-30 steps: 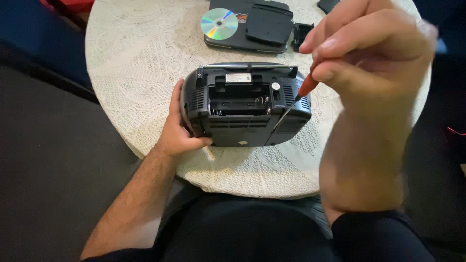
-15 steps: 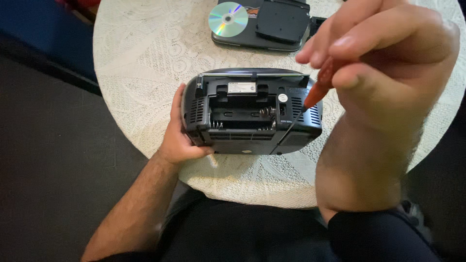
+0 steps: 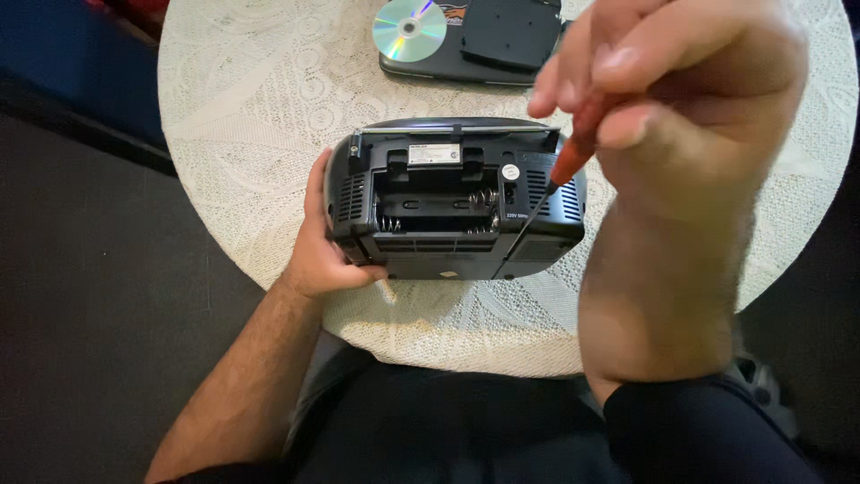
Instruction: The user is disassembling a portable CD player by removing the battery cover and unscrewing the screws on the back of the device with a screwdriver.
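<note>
A black portable radio player [image 3: 452, 202] lies on its front on the round table, its back facing up and its battery compartment open and empty of cells. My left hand [image 3: 315, 242] grips the player's left end. My right hand [image 3: 681, 108], raised close to the camera, is shut on a red-handled screwdriver [image 3: 560, 175]; its thin shaft slants down to the player's lower right back panel.
A white lace tablecloth [image 3: 242, 108] covers the round table. At the far edge lie a shiny disc [image 3: 409, 29] and a flat black cover part [image 3: 506, 36]. Dark floor lies to the left, and my dark-clothed lap is below the table edge.
My right hand with the screwdriver has lifted closer to the camera and shifted slightly. The view has shifted a little. My left hand stays on the player's left end.
</note>
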